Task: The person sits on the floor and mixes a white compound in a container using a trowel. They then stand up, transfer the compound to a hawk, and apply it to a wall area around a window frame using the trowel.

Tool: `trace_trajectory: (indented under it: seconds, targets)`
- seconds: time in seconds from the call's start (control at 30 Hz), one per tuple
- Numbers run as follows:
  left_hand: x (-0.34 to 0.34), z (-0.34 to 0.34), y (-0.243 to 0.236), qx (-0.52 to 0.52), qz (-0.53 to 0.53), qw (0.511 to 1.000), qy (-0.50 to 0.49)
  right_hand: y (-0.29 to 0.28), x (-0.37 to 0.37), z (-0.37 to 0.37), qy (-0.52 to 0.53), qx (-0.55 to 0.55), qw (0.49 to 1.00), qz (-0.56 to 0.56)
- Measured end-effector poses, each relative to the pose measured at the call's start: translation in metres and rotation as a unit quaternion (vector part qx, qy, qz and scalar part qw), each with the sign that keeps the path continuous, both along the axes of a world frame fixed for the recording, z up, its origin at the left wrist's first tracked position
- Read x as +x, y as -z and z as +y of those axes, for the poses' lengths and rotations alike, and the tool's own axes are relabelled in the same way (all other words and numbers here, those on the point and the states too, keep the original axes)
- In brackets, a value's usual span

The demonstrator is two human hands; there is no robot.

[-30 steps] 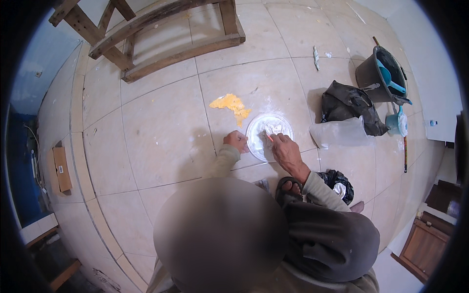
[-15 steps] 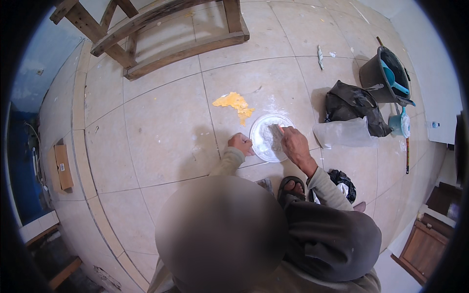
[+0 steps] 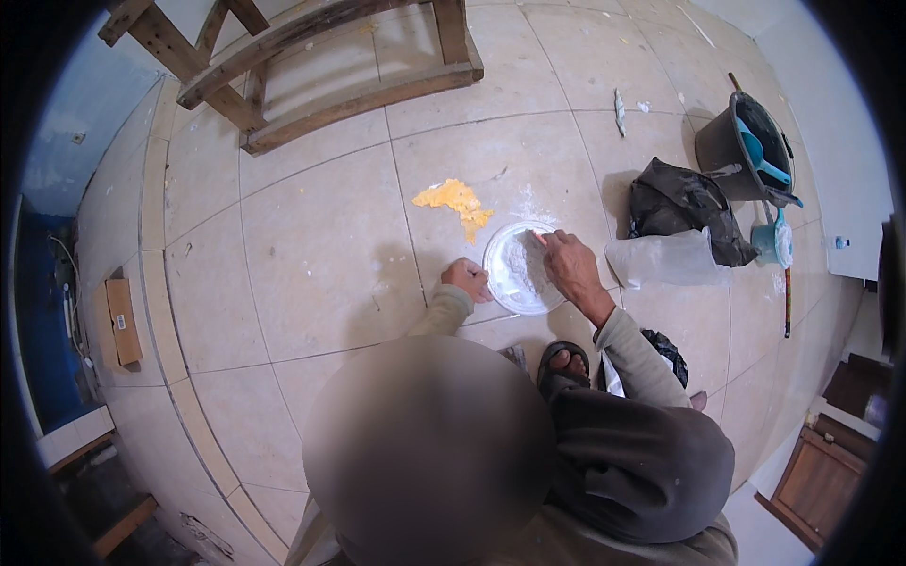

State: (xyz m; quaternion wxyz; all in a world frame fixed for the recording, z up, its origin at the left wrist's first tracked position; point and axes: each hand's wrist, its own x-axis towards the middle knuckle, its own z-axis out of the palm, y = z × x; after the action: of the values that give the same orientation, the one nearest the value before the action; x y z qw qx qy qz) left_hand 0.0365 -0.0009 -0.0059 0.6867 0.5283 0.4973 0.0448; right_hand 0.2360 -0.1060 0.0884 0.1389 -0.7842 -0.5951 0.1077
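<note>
A shallow round white dish (image 3: pixel 494 286) rests on the floor tiles, holding pale powder or paste (image 3: pixel 529 274). My left hand (image 3: pixel 464 280) is closed at the dish's left rim, its fingertips partly hidden. Over the right side of the dish, my right hand (image 3: pixel 574 268) grips a putty knife (image 3: pixel 538 238), of which only a bit of orange-red shows at the fingers; the blade cannot be made out now. Just beyond the dish lies a ragged patch of yellow-orange material (image 3: pixel 457 204), with white dust on the tile beside it.
A black plastic bag (image 3: pixel 681 208) and a clear plastic bag (image 3: pixel 665 259) lie to the right. Behind them stands a dark bucket (image 3: pixel 727 151) with a blue dipper (image 3: pixel 753 146). A wooden bench frame (image 3: pixel 359 104) is at the far left, a cardboard box (image 3: pixel 121 323) by the left wall.
My right hand has moved slightly away from me, toward the dish's far rim, taking the putty knife along. The grey blade seen before is no longer visible. My left hand keeps its place.
</note>
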Motion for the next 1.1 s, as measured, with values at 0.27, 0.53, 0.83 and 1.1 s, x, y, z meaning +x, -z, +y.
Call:
trace_trajectory:
  seconds: [0.27,0.53,0.83,1.1]
  targets:
    - [0.001,-0.002,-0.004,0.042,0.014,0.999,0.01,-0.022,-0.019,-0.017,-0.033,-0.022,0.999,0.009]
    - [0.001,-0.009,-0.003,0.117,0.006,0.992,0.039,-0.029,-0.003,-0.03,0.124,0.005,0.987,0.104]
    - [-0.001,-0.016,-0.017,0.127,0.004,0.992,0.027,-0.031,-0.002,-0.04,0.175,0.034,0.972,0.153]
    - [-0.006,-0.026,-0.025,0.122,-0.007,0.992,-0.024,-0.044,-0.007,-0.039,0.219,0.017,0.957,0.191]
